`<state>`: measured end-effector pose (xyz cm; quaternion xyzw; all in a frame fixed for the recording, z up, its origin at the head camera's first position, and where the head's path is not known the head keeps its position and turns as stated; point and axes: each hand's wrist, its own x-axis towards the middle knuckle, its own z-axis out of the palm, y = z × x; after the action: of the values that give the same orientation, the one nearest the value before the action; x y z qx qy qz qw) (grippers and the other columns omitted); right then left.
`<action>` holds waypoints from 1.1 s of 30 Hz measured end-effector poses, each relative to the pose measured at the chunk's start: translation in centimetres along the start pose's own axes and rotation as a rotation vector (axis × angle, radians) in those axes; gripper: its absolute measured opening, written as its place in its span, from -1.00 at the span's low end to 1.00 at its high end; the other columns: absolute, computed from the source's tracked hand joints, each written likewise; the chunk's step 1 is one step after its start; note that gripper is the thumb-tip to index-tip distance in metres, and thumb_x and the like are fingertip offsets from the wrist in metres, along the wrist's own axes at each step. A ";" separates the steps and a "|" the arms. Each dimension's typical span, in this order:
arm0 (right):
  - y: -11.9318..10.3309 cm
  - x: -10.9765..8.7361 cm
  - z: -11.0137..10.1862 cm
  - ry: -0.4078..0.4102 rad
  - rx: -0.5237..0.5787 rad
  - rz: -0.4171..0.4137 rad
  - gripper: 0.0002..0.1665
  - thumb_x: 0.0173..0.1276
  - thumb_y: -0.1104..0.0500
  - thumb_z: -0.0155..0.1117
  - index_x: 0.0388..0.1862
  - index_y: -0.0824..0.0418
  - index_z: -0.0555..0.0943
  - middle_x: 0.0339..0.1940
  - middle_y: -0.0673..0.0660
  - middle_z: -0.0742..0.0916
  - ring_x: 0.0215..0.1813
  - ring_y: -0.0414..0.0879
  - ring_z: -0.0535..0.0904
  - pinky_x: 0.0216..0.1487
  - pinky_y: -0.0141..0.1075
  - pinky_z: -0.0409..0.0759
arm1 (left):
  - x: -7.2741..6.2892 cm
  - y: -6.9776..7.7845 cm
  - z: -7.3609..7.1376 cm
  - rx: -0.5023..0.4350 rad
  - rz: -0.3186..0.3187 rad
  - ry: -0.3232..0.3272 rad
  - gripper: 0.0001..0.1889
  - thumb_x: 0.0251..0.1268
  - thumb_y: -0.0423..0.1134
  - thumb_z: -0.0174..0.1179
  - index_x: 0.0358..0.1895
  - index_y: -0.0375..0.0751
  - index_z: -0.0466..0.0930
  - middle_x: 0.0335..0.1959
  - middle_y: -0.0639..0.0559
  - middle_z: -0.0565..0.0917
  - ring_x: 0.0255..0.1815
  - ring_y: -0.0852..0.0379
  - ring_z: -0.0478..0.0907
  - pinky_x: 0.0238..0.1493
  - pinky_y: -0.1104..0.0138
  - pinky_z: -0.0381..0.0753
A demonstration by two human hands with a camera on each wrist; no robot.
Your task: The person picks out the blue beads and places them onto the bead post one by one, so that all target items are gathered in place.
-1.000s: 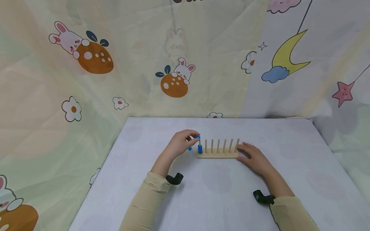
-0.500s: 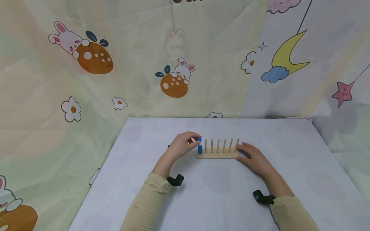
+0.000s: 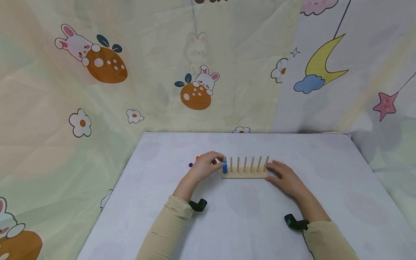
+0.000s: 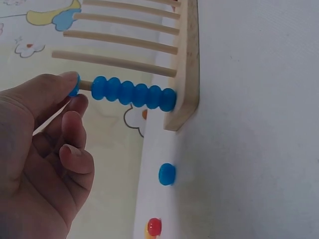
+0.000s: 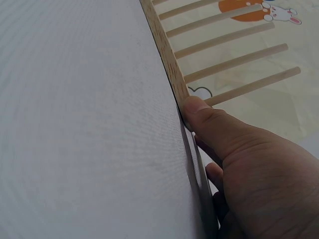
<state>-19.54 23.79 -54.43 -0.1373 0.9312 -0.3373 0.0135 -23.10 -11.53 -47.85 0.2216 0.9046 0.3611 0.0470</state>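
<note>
My left hand point(image 3: 205, 166) pinches a blue bead point(image 4: 75, 85) between thumb and forefinger at the tip of the leftmost peg of a wooden peg rack point(image 3: 245, 176). Below it on that same peg sits a stack of several blue beads point(image 4: 133, 94), with a short length of bare peg between. The rack's other upright pegs point(image 3: 245, 164) carry no beads. At the opposite end, my right hand point(image 3: 285, 177) grips the base; in the right wrist view its thumb point(image 5: 197, 107) presses on the base's corner, and the fingers behind are partly hidden.
Near the rack's left end lies a loose blue bead point(image 4: 167, 174), with a red bead point(image 4: 154, 226) and a yellow one farther off. Left of the left hand are a purple bead point(image 3: 190, 164) and an orange bead point(image 3: 197, 157). A printed cloth hangs behind the white table point(image 3: 247, 224).
My left hand has come down slightly, bringing the pinched blue bead onto the leftmost peg. Purple and orange beads now show behind it, while a loose blue bead is covered. The right hand stays put.
</note>
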 end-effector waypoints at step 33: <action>0.1 0.0 0.1 -0.001 -0.002 0.005 -0.30 0.33 -0.13 0.34 0.36 0.12 0.47 0.48 0.38 0.36 0.50 0.39 0.17 0.40 0.35 0.12 | -1.2 -3.4 0.5 0.009 -0.095 -0.014 -0.63 0.35 -0.01 0.27 0.19 0.09 0.61 0.05 0.19 0.61 -0.18 0.20 0.50 -0.16 0.32 0.53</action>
<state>-19.54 23.82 -54.58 -0.1349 0.9319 -0.3362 0.0147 -23.12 -13.92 -50.66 0.1813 0.9154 0.3526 0.0695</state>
